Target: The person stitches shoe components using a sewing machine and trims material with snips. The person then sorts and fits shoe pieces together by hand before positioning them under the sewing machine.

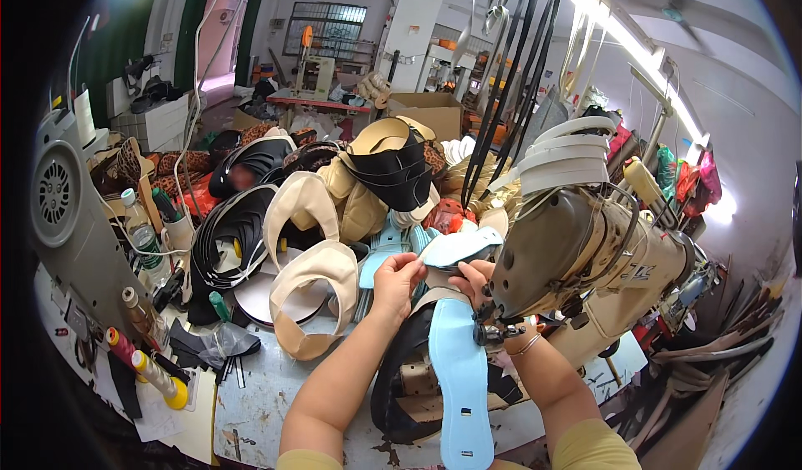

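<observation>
The step in hand appeared to be positioning a small piece by the sewing machine; the next move would call for steady fingers and its edge kept square to the needle area. At the near left of the worn pale grey counter (259,391) stood a yellow-and-white thread cone (163,378). Farther along, back from the counter's near edge, lay a cream crescent-shaped padded piece (313,299).

Next came the person's left grip (398,280), its thumb and forefinger pinched together on the left end of a small light-blue flat piece with a dark underside (465,245). That piece was held up toward the counter's far side, in front of the heap there. Below it, a long light-blue sole-shaped panel (459,370) ran down toward the counter's near edge; whether it rested on the machine or hung free could not be told.

The person's right grip (474,283) was partly closed, fingers bent against the small piece's near edge; how firmly it grasped could not be told, since the brown-grey metal sewing machine (547,253) hid part of it.
</observation>
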{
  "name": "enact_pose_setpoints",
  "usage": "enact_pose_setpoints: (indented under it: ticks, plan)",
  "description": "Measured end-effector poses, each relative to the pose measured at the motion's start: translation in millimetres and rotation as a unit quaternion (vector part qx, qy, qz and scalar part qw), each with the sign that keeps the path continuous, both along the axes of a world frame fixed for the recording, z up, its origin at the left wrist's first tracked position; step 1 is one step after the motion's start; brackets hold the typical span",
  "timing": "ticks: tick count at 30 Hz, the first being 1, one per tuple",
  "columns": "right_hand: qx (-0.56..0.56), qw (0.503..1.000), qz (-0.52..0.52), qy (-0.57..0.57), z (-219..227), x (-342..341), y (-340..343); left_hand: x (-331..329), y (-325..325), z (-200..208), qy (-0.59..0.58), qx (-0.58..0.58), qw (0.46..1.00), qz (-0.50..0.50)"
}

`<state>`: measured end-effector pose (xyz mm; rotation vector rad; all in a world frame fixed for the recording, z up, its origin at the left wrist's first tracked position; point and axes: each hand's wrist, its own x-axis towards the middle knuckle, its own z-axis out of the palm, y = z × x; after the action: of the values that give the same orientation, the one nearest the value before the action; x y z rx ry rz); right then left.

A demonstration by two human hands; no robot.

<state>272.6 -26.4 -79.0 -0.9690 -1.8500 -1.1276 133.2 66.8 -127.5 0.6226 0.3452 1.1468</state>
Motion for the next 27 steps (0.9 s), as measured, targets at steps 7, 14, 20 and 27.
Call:
enact_pose_setpoints:
  ticks: [7, 14, 20, 27]
  plan:
    - [-0.051, 0.999, -0.006, 0.002, -5, 5, 1, 1, -1, 3, 0.032, 0.041, 0.999, -0.005]
    - [-0.080, 0.995, -0.020, 0.053, -1, 0, -4, -1, 1, 0, 0.031, 0.032, 0.999, -0.006]
    - [-0.391, 0.796, 0.084, 0.456, -49, 37, -18, -10, 10, -4, 0.077, 0.102, 0.992, -0.017]
    - [-0.201, 0.849, -0.112, 0.476, -73, 17, -93, -103, -32, 23, 0.319, 0.371, 0.859, 0.147]
